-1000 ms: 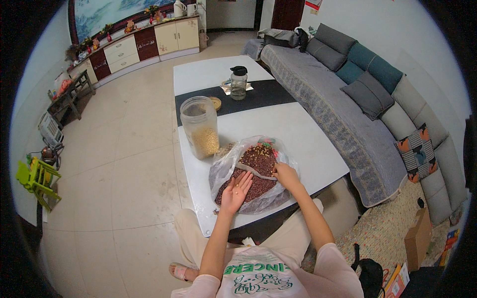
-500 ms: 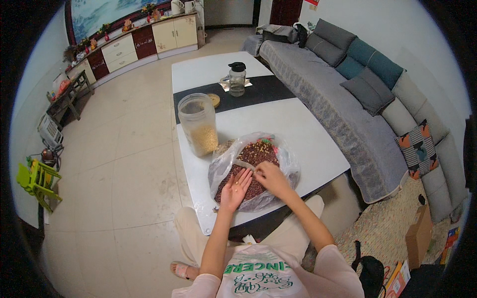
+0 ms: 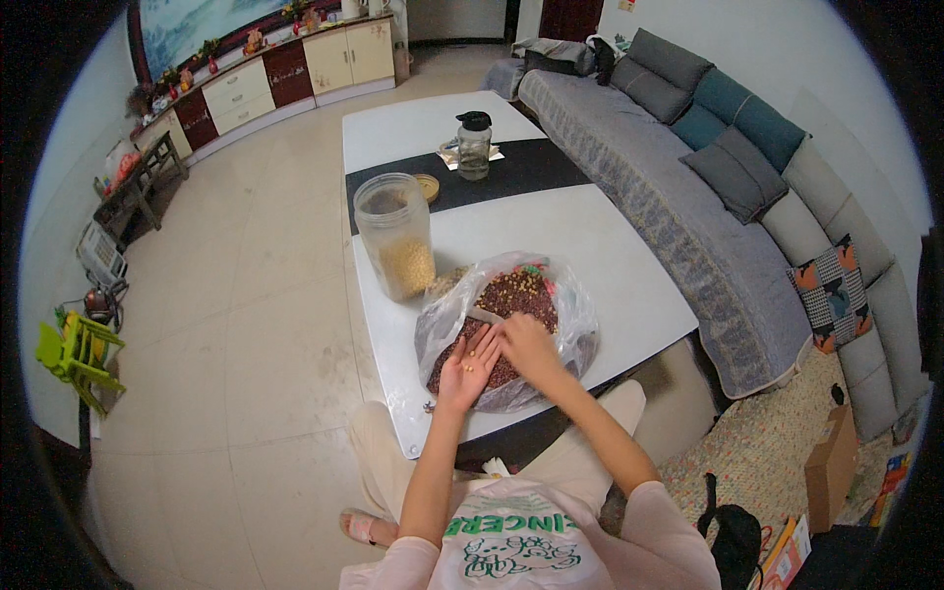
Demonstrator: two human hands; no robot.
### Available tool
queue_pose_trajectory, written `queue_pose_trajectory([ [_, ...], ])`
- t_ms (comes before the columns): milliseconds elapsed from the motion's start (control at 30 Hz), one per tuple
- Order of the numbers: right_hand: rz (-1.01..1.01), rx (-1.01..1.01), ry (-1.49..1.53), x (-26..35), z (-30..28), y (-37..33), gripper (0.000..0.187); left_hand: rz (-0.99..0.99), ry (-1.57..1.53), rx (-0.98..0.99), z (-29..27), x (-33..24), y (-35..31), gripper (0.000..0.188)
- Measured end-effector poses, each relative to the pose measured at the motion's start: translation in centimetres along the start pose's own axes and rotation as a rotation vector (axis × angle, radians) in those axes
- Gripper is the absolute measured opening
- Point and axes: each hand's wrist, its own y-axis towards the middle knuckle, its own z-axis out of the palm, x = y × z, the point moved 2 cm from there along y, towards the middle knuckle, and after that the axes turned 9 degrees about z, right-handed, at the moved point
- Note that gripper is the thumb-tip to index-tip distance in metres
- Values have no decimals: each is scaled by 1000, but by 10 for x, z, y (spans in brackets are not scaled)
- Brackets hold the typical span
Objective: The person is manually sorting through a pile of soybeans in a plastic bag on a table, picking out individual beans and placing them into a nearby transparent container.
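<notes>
A clear plastic bag [image 3: 580,339] lies open on the table, full of small dark red beans [image 3: 506,369] with yellow beans [image 3: 521,292] scattered over the far part. Over the bag's near left part my left hand [image 3: 468,374] is palm up, its fingers stretched out flat, and a few yellow beans rest on the palm. My right hand [image 3: 531,346] is just to its right, by the left fingertips, with fingers pinched together; what they hold, if anything, is hidden. Left of the bag stands a tall clear jar [image 3: 393,231], lidless and partly filled with yellow beans.
A round lid [image 3: 426,188] lies behind the jar. Farther back on the dark band of the white table [image 3: 629,265] stands a water bottle [image 3: 474,147] with a black top. A grey sofa [image 3: 669,206] runs along the right side. My legs are under the near edge.
My right hand has shifted slightly left, closer to the left fingertips. The left palm stays turned up with yellow beans on it. The whole view has tilted a little.
</notes>
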Motion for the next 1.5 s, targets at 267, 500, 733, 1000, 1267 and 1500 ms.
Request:
queue_pose_trajectory([
  [267,338,211,-180,-63,-16,-6,19,25,49,-40,14,4,-2,43],
  [500,483,350,-208,-73,-13,0,27,24,17,-59,15,6,-2,42],
  [733,486,338,-64,-93,1,0,24,18,31,-67,17,6,-2,44],
  [1000,498,340,18,-94,0,2,19,16,35,-57,17,6,-2,44],
  [1267,484,309,9,-84,-5,2,18,7,0,-18,19,6,-3,49],
  [1500,479,276,32,-76,-10,2,18,31,45,-23,16,6,-2,50],
])
